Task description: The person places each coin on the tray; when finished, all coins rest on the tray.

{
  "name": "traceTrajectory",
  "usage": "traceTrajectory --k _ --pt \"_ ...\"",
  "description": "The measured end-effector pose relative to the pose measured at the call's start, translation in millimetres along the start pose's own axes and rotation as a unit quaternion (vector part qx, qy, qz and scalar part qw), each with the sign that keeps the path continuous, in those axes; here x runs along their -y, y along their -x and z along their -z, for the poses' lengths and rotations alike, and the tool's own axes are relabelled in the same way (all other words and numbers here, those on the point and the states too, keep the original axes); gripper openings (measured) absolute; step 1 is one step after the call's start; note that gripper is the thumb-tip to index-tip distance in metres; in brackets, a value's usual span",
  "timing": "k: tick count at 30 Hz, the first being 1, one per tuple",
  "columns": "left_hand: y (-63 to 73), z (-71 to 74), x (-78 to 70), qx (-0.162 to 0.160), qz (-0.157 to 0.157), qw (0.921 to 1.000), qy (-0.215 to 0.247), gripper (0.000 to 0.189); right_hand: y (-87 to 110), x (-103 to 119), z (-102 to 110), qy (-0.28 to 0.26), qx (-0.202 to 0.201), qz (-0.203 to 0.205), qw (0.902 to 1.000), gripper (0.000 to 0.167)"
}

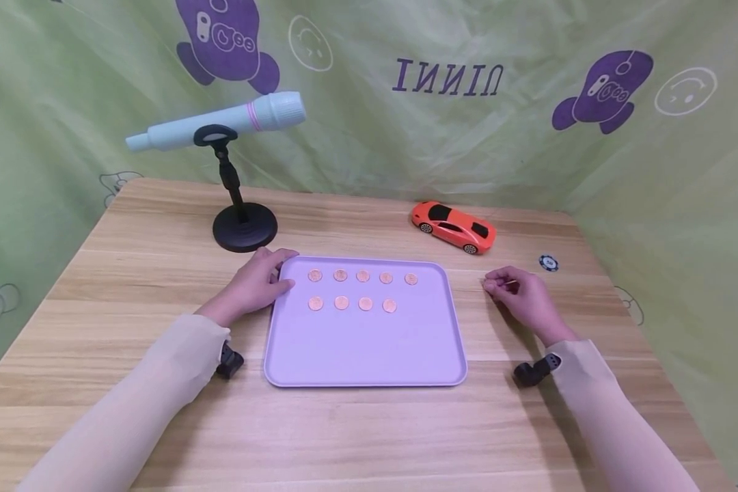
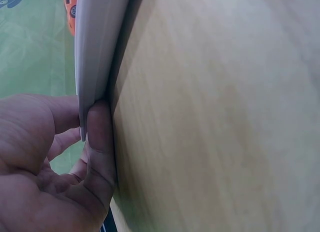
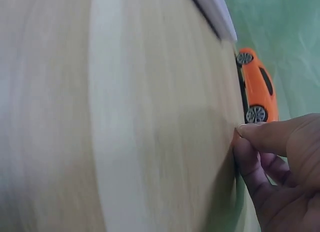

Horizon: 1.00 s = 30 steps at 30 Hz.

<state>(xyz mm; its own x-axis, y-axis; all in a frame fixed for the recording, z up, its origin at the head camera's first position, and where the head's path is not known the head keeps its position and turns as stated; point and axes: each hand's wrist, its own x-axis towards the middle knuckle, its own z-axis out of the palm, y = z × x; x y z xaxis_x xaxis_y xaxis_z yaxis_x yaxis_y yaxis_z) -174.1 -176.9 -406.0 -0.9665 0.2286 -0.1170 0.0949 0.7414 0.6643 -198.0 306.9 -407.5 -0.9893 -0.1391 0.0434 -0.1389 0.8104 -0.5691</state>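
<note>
A lilac tray (image 1: 369, 352) lies on the table with two rows of copper-coloured coins (image 1: 363, 276), several in each row. My left hand (image 1: 255, 280) pinches the tray's upper left corner, thumb over the rim; in the left wrist view a finger (image 2: 100, 127) reaches beneath it. Off the tray's right side, my right hand (image 1: 519, 297) pinches a small thin coin (image 3: 236, 135) between thumb and index finger, just above the table. Only the coin's reddish edge shows; the fingertips hide the rest.
Behind the tray sits an orange toy car (image 1: 454, 227). A dark poker chip (image 1: 549, 263) lies beyond my right hand. At the back left, a light blue microphone (image 1: 221, 126) rests on a black stand (image 1: 244, 227). A green patterned cloth (image 1: 369, 137) hangs behind the table.
</note>
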Motion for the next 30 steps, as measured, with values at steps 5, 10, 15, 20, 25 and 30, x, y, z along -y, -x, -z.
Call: traceTrajectory --k 5,10,15,20,25,30 --pt "-1.2 -1.0 0.3 0.000 0.001 1.0000 0.001 0.054 0.4 15.9 -5.8 -0.043 0.007 0.002 0.9991 0.024" --pt "-1.0 -1.0 0.1 -0.002 0.000 1.0000 0.000 0.053 1.4 40.6 -11.4 -0.078 0.044 0.006 0.9959 0.024" --pt "-0.1 -0.1 -0.6 -0.001 0.002 1.0000 -0.002 0.053 3.4 61.8 -22.2 -0.103 0.089 0.025 0.9904 0.021" --pt "0.7 0.1 -0.9 -0.005 -0.002 1.0000 -0.002 0.054 5.4 78.9 -35.6 -0.122 0.131 0.042 0.9830 0.018" --pt "2.4 0.1 0.7 -0.007 -0.006 0.9999 -0.005 0.054 6.9 91.2 -49.6 -0.125 0.159 0.063 0.9773 0.015" --pt "1.6 -0.5 1.4 -0.012 -0.015 0.9998 -0.004 0.053 8.3 97.3 -55.8 -0.101 0.152 0.084 0.9797 0.011"
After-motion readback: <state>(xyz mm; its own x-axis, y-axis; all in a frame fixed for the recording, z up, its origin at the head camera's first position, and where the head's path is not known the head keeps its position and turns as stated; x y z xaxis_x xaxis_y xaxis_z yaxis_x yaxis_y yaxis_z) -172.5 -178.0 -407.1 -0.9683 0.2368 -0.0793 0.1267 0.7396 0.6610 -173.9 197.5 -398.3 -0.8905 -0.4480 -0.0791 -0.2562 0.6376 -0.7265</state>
